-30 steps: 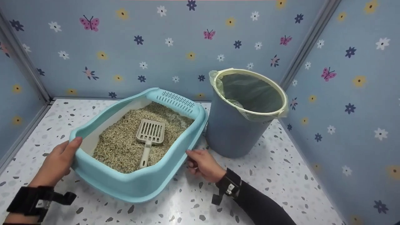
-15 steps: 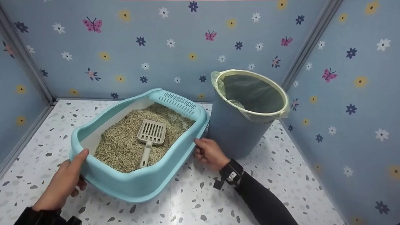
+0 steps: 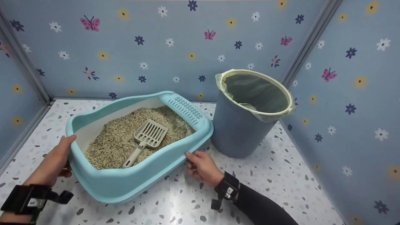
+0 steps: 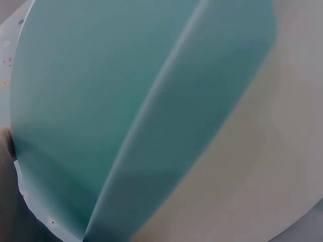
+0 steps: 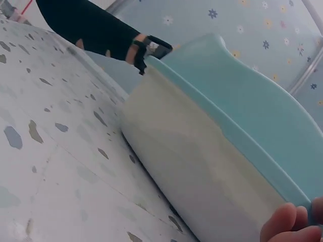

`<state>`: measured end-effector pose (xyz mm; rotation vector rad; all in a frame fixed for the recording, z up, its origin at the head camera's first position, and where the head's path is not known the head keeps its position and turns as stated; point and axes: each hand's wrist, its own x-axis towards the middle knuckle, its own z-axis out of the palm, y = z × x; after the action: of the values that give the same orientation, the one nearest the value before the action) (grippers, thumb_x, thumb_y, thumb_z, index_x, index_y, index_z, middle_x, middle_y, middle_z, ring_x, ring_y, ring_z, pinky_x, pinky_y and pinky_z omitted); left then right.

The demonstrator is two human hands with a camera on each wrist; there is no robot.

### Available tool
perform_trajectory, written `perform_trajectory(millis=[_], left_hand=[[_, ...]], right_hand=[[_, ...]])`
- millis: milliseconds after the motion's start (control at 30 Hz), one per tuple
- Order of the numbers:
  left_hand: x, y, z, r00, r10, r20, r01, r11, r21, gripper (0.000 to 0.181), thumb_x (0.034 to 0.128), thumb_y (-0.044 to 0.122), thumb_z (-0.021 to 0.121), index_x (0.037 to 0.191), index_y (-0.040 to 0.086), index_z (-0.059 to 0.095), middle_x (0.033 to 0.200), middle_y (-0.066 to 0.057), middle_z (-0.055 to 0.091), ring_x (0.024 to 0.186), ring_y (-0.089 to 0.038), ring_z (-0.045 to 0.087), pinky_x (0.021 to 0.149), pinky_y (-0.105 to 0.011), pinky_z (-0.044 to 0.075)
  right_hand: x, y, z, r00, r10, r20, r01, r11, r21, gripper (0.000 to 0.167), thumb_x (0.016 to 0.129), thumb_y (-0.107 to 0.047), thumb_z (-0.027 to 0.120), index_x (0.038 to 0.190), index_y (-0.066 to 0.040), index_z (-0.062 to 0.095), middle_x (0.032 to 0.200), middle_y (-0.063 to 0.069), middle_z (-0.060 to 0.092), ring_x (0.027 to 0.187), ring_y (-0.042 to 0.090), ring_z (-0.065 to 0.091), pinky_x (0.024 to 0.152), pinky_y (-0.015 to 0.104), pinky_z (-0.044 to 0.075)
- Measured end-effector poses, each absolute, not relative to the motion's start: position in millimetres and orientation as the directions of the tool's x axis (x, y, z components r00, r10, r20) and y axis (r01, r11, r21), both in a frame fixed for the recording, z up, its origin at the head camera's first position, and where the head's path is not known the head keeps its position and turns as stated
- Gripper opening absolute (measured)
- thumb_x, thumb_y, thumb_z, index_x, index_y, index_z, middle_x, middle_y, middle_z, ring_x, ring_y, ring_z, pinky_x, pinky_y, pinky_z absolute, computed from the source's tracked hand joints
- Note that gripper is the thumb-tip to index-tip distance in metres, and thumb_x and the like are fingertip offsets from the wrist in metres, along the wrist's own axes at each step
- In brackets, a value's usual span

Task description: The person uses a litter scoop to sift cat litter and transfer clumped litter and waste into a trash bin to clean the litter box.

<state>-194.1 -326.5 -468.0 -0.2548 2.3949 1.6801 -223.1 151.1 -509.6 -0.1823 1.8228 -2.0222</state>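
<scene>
A light blue cat litter box [image 3: 150, 172] with a white lower tray stands at a slant on the speckled surface, partly filled with litter [image 3: 117, 134]. On the litter lies a beige slotted litter scoop [image 3: 151, 132], its handle toward the near side. My left hand [image 3: 51, 162] grips the box's left end, thumb at the rim and other fingers partly hidden against the outer wall. My right hand [image 3: 203, 167] pinches the flange along the near right side between thumb and curled fingers. The right wrist view shows these fingertips [image 5: 285, 222] at the flange's edge.
A grey-blue trash bin [image 3: 237, 131] with a cream rim and thin liner bag stands right of the box, very near its far right corner. Flower-patterned panels [image 3: 175, 40] enclose the back and sides. Speckled surface [image 3: 265, 187] extends at the front right.
The box has turned, its near end swinging left and its far end right, with the scoop carried along. The bin has shifted slightly right. My right hand has moved nearer along the flange.
</scene>
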Motion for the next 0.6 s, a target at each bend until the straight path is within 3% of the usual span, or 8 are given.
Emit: perform_trajectory(millis=[233,400,600], left_hand=[[-170.1,-306.0,-465.1,-0.960,-0.009,-0.281,-0.263,0.376,0.888,0.091,0.1105,0.078,0.019,0.148,0.000,0.047,0.092,-0.013,0.061,0.075,-0.027,0.056,0.055,-0.038,0.049],[-143.2,-276.4,-459.7,-0.958,0.000,-0.286,-0.262,0.405,0.876,0.094,0.1136,0.071,0.034,0.165,-0.004,0.006,0.111,-0.020,0.047,0.078,-0.025,0.051,0.052,-0.036,0.047],[-140.8,-272.6,-464.0,-0.957,-0.038,-0.288,-0.280,0.388,0.878,0.095,0.1135,0.069,0.040,0.160,-0.003,-0.001,0.091,-0.012,0.044,0.065,-0.020,0.045,0.051,-0.035,0.044]], right_hand=[[-239.7,170.7,-505.7,-0.906,-0.366,-0.214,0.242,-0.033,-0.970,0.032,0.115,-0.034,0.063,0.099,-0.007,0.067,0.080,0.001,0.064,0.066,0.012,0.061,0.050,0.021,0.040],[-259.6,188.9,-505.7,-0.942,-0.268,-0.202,0.243,-0.132,-0.961,0.036,0.117,-0.036,0.058,0.096,-0.007,0.064,0.082,0.003,0.061,0.068,0.013,0.059,0.049,0.021,0.042],[-260.0,185.4,-507.0,-0.946,-0.256,-0.201,0.246,-0.158,-0.956,0.033,0.118,-0.034,0.056,0.095,-0.011,0.058,0.082,0.001,0.057,0.067,0.012,0.057,0.049,0.021,0.041]])
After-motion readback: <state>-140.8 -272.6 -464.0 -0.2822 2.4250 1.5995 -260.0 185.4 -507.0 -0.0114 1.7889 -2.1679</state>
